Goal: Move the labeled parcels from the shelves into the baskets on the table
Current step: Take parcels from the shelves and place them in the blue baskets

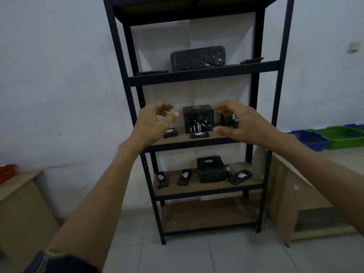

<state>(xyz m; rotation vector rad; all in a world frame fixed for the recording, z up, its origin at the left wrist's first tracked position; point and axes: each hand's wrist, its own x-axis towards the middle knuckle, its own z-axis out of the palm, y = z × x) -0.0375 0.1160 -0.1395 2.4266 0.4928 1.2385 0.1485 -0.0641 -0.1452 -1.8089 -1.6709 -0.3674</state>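
- Black cube parcel (198, 119) stands on the shelf (177, 140), between the hands — neither touches it.
- Left hand (152, 125) and right hand (243, 123) half-open, fingers loosely curled, holding nothing.

My right hand (242, 124) partly hides the small black wrapped parcels (226, 120) behind it. I cannot read the white paper labels (208, 160). The left edge crops the orange plastic basket (6, 171).

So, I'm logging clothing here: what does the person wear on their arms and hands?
The left hand and right hand are bare: no gloves, rings or watch visible. A dark blue fabric sleeve with a pale edge shows near the left elbow; no right sleeve in view.
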